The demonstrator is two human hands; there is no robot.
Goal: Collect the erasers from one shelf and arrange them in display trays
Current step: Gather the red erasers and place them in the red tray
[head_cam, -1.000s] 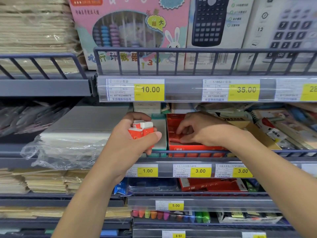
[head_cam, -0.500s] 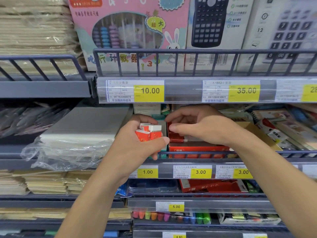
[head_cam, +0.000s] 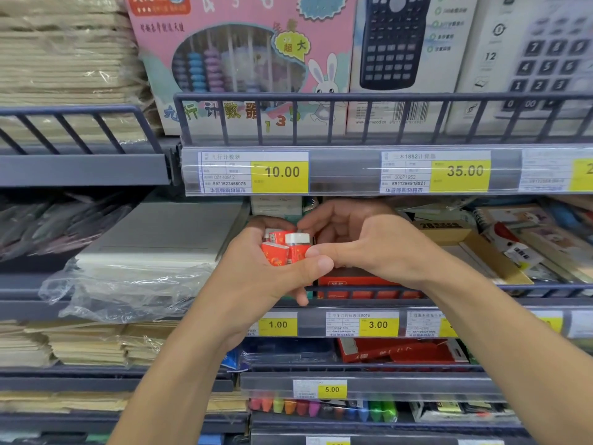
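Note:
My left hand (head_cam: 256, 277) grips a small bunch of erasers (head_cam: 284, 248) in red sleeves with white ends, held up in front of the middle shelf. My right hand (head_cam: 362, 242) sits right beside it, thumb and fingers curled onto the white-topped eraser at the bunch's right side. Below both hands stands the red eraser box (head_cam: 356, 282) on the shelf; its inside is hidden by my right hand.
A grey wire rail (head_cam: 529, 289) fronts the shelf, with yellow price tags (head_cam: 378, 324) below. A plastic-wrapped paper stack (head_cam: 144, 252) lies left, notebooks and packets (head_cam: 519, 242) right. Abacus and calculator boxes (head_cam: 244, 59) stand on the shelf above.
My right hand has risen out of the red box and moved left, bringing an eraser to the bunch in my left hand. The left hand stayed nearly still.

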